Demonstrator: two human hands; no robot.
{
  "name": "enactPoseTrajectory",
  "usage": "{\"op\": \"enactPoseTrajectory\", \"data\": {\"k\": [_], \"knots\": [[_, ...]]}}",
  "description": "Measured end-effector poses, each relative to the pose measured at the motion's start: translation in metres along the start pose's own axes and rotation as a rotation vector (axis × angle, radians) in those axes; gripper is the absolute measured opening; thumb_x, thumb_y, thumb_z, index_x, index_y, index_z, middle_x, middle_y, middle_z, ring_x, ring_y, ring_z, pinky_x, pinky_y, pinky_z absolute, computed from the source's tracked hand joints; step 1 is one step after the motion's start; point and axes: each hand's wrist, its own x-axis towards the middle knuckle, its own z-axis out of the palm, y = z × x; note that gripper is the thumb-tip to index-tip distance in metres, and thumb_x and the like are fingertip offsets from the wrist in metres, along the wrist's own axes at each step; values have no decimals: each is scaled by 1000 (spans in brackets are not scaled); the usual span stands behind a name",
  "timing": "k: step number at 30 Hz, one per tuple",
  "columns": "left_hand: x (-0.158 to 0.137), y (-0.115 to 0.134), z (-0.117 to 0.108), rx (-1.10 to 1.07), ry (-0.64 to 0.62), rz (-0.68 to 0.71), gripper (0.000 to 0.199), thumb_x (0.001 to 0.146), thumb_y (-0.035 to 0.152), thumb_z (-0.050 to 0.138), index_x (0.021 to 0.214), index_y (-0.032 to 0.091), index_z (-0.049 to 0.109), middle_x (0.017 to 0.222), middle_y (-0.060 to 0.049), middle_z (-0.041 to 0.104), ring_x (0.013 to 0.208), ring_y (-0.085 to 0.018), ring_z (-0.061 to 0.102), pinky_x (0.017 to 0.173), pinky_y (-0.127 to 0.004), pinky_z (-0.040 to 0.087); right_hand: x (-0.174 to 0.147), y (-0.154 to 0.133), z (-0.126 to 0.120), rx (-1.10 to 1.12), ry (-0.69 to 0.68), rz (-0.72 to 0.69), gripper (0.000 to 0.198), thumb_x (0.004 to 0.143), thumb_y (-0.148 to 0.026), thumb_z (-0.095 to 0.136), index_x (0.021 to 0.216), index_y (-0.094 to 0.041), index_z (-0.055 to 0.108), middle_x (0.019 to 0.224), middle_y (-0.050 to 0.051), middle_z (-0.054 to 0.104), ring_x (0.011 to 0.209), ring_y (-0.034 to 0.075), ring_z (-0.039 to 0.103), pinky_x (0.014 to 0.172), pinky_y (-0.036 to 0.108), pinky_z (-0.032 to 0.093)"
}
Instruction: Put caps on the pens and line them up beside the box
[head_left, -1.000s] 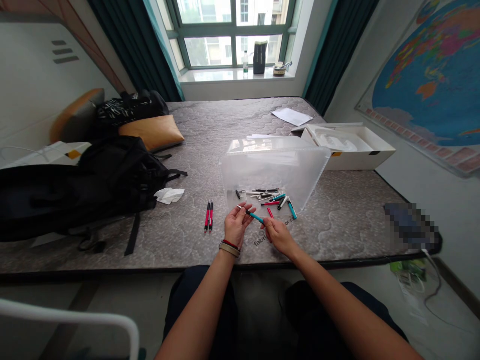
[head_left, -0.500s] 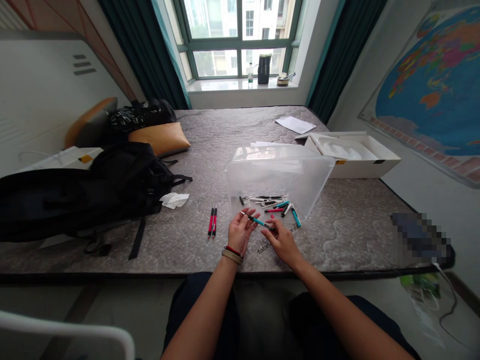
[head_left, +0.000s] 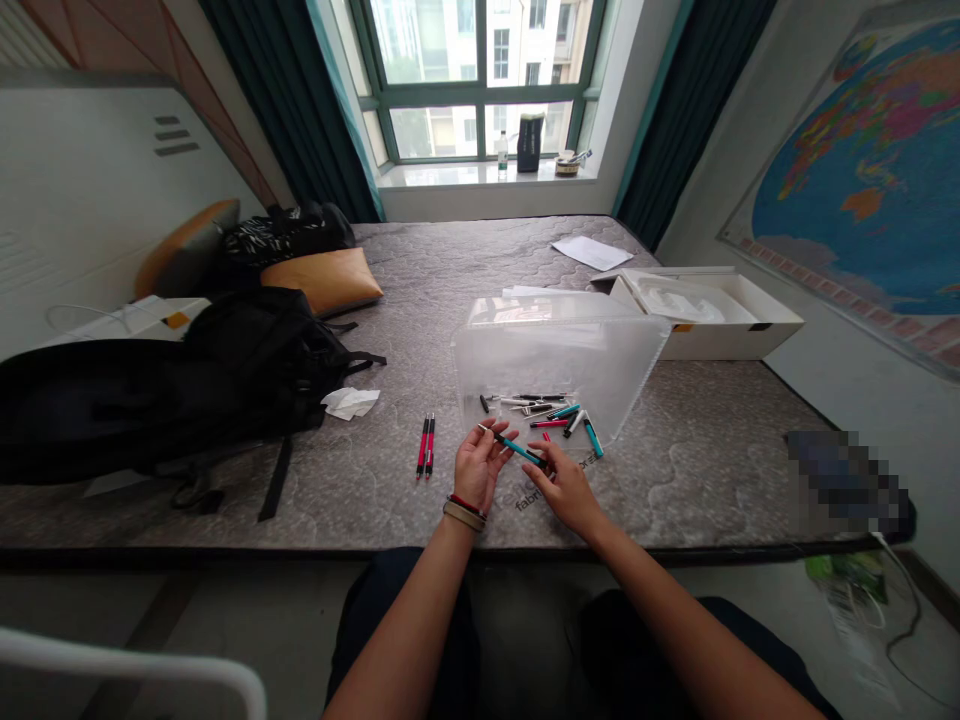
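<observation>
A teal and black pen (head_left: 517,447) slants between my two hands, above the mattress. Its pale tip end lies in the fingers of my left hand (head_left: 478,468), which wears a red cord and a tan band at the wrist. My right hand (head_left: 564,485) pinches the dark rear end. Just beyond are several loose pen parts (head_left: 540,402), black, white, red and teal, in the opening of a clear plastic bin (head_left: 562,350) lying on its side. Left of my hands, two red and black pens (head_left: 425,446) lie side by side.
A black backpack (head_left: 247,370) and a crumpled tissue (head_left: 352,403) lie at the left, with a tan cushion (head_left: 326,280) behind. An open white box (head_left: 720,340) stands right of the bin. A blurred dark object (head_left: 847,480) sits near the mattress's right end.
The pen has shifted very slightly in my fingers, and both hands keep hold of it. The whole view has moved down a little; the other things stay in place.
</observation>
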Motion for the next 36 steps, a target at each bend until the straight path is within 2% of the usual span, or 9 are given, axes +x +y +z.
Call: {"op": "enactPoseTrajectory", "data": {"k": [2,5,13,17,20,23,26,31,36], "knots": [[1,0,-1,-28,31,29,23,87,22,64,107,17,56,122,-13,65,105,-26,68,88,-37,53,1,1,-1,55,93,18,43,86,-46,62,119,-19,60,84,3,66,68,16,60,62,26,49],[2,0,-2,-63,53,35,21,88,21,63,106,18,54,127,-13,63,108,-26,67,88,-36,54,3,4,-2,175,176,62,41,84,-48,64,112,-19,64,93,8,68,75,18,64,63,27,52],[-2,-5,1,32,42,-46,31,79,29,74,102,18,57,122,-12,67,101,-24,70,82,-33,55,10,-1,-13,482,318,171,40,79,-48,70,104,-18,68,94,7,70,73,17,65,61,29,56],[-7,-26,6,353,-120,-87,37,72,35,79,98,13,65,102,-14,74,92,-26,72,78,-32,54,18,-5,-35,673,468,222,40,77,-47,72,106,-20,66,98,4,68,79,15,66,66,28,57],[-14,-42,7,707,-261,22,32,71,34,79,92,13,69,87,-11,75,83,-23,71,77,-31,52,20,-3,-46,672,552,220,42,74,-46,75,106,-21,63,91,1,66,78,15,65,65,27,57],[-21,-49,8,941,-333,137,24,74,31,75,91,16,67,83,-8,75,79,-20,70,73,-29,50,20,3,-48,514,515,156,37,76,-48,73,97,-19,63,86,2,65,78,16,64,65,28,57],[-26,-48,10,1046,-351,204,16,78,28,70,89,17,64,82,-5,75,77,-18,69,69,-26,47,20,9,-44,379,446,105,34,78,-48,70,92,-18,63,87,4,64,80,18,62,67,30,57],[-26,-45,13,1084,-284,222,7,80,22,63,85,18,61,77,-3,73,72,-16,68,62,-24,45,25,12,-38,447,376,109,35,76,-46,73,92,-20,55,85,1,60,77,17,61,63,30,56],[-25,-45,13,997,-319,212,25,85,33,62,105,18,59,79,-4,73,73,-17,68,62,-24,46,30,5,-33,433,311,79,32,78,-47,72,86,-20,56,81,1,60,73,16,60,66,30,55]]}}
